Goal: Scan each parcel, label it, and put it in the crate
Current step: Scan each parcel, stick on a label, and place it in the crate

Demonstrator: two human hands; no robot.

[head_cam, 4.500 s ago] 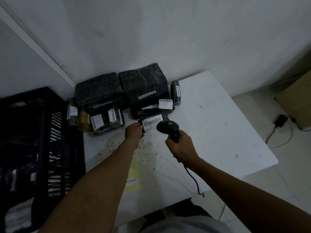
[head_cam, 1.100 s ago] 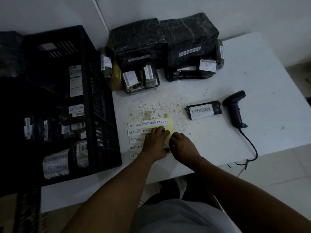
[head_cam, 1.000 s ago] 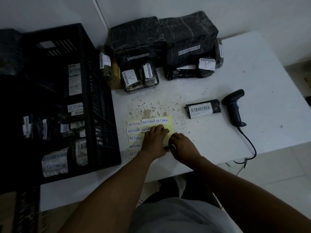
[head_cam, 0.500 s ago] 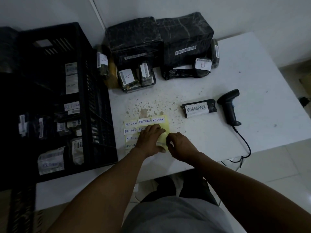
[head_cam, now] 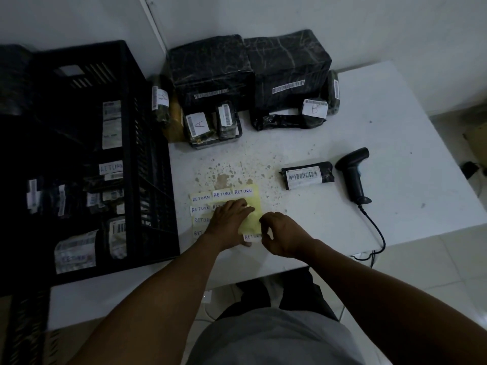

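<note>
Fingers of our right hand (head_cam: pixel 282 237) now pinch a RETURN label (head_cam: pixel 251 237), peeled further off the yellow sheet (head_cam: pixel 253 219); left hand (head_cam: pixel 230 219) keeps pressing it flat. Parcel (head_cam: pixel 307 175) stays beside scanner (head_cam: pixel 353 175).

The left hand (head_cam: pixel 230 219) lies over the yellow label sheet (head_cam: pixel 252 206) and covers several RETURN stickers, so only the first letters of these can be read. The right hand (head_cam: pixel 282 237) hides one end of the lowest RETURN sticker (head_cam: pixel 251 236), and its fingertips are not visible, so whether it pinches the sticker cannot be told. The black crate (head_cam: pixel 147 143) is cut off by the left edge, and its inside is very dark; the print on the parcels in it is too small to read. The scanner cable (head_cam: pixel 376 233) goes down behind the table edge (head_cam: pixel 421 233). The cardboard box (head_cam: pixel 478 143) at the right edge is only partly seen.
</note>
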